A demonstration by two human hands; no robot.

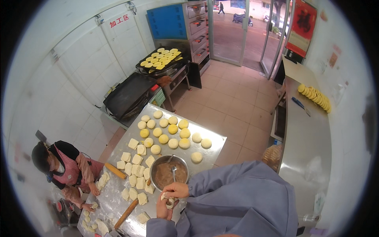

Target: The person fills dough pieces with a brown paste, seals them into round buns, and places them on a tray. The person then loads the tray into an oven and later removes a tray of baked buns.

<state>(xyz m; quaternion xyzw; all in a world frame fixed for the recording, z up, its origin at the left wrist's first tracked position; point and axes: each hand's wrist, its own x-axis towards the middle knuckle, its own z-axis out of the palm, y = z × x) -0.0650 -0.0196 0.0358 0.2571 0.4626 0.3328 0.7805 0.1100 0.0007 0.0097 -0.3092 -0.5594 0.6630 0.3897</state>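
Observation:
Both of my hands are on one piece of dough [170, 202], just in front of a steel bowl [187, 181]. It sits in my left hand [162, 209], while my right hand [177, 189] closes over its top; the fingers hide part of the dough. Brown powdery filling [164, 173] covers the inside of the bowl, with a metal spoon [174, 170] standing in it. Left of the bowl lie several squarish dough pieces [137, 170]. Beyond it, round filled-looking dough balls [173, 129], some yellowish, are spread over the steel table [217, 142].
A wooden rolling pin [125, 214] lies left of my hands; another rolling pin [115, 171] is near a co-worker [77, 169] handling dough. Stacked black trays [130, 91] and a tray of yellow rounds [161, 57] stand beyond. A steel counter [308, 142] runs along the right.

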